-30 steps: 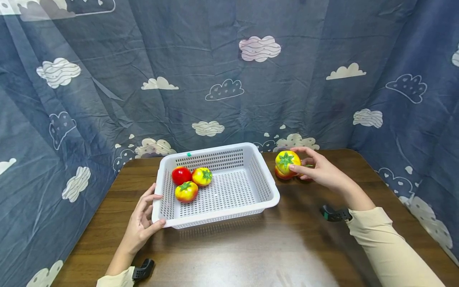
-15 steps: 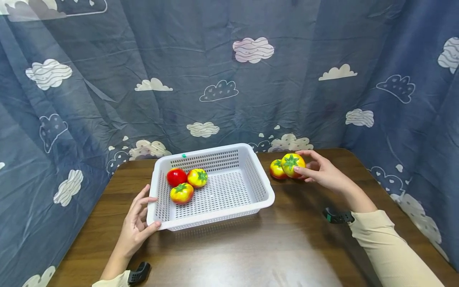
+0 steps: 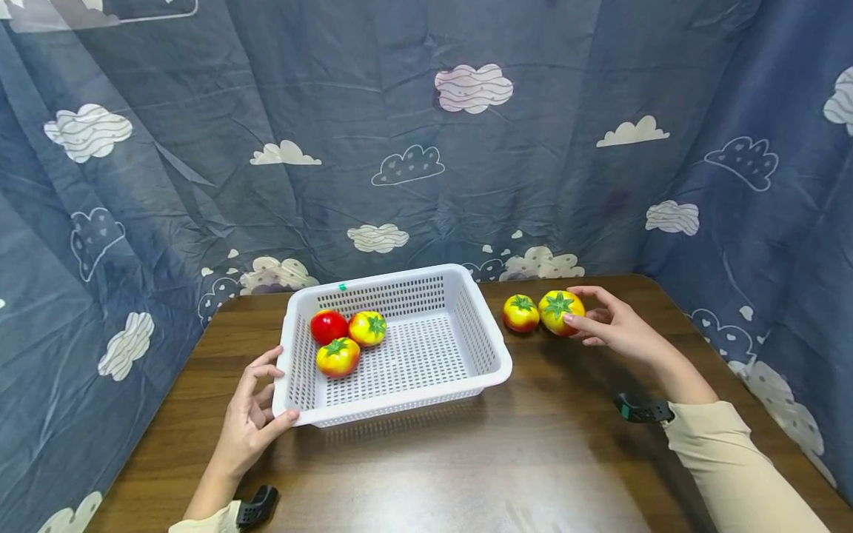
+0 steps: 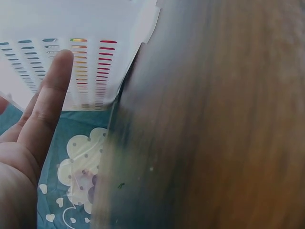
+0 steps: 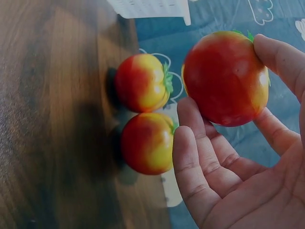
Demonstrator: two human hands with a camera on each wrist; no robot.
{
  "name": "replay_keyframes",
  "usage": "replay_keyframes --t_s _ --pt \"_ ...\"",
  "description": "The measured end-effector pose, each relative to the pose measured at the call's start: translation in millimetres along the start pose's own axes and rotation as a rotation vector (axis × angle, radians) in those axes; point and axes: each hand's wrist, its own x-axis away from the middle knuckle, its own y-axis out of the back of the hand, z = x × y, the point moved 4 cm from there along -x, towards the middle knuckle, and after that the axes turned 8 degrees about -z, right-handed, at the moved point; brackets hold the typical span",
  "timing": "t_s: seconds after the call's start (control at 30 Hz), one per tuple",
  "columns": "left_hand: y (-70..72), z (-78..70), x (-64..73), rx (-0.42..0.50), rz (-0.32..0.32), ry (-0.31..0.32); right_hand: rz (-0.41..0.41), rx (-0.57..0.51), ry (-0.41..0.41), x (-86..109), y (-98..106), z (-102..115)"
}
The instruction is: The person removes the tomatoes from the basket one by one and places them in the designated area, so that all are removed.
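With my right hand (image 3: 616, 326) I am pinching one yellow-red tomato (image 3: 555, 307) between the thumb and the curled fingers, clear of the table (image 3: 466, 474). The thumb is pressing on one side and the fingers are facing it from the other, which is probably giving a secure hold on so round and smooth a thing. The green leaves are pointing upward.

Two more tomatoes are resting on the table: the nearer tomato (image 3: 520, 314), just beside the basket, and the farther tomato (image 5: 145, 143), which is hiding behind the held one in the head view. Whether these two are touching, I cannot tell.

My left hand (image 3: 245, 422) is gripping the white basket (image 3: 400, 400) at its near left corner, thumb on the rim and fingers against the side, I think for steadying it. Inside, a red tomato (image 3: 329, 326) and two yellowish tomatoes (image 3: 338, 358) are lying close together at the left end, perhaps so that the right part is staying free.
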Motion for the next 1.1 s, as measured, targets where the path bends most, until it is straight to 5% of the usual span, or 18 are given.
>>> replay_keyframes --t_s 0.33,1.1 --pt "1.5 -2.1 -1.9 0.0 -0.019 -0.062 -0.014 -0.034 0.021 3.1 1.5 -10.5" --pt "0.2 -2.7 -1.5 -0.002 -0.029 -0.016 -0.042 -0.066 -0.045 -1.5 15.8 -40.0"
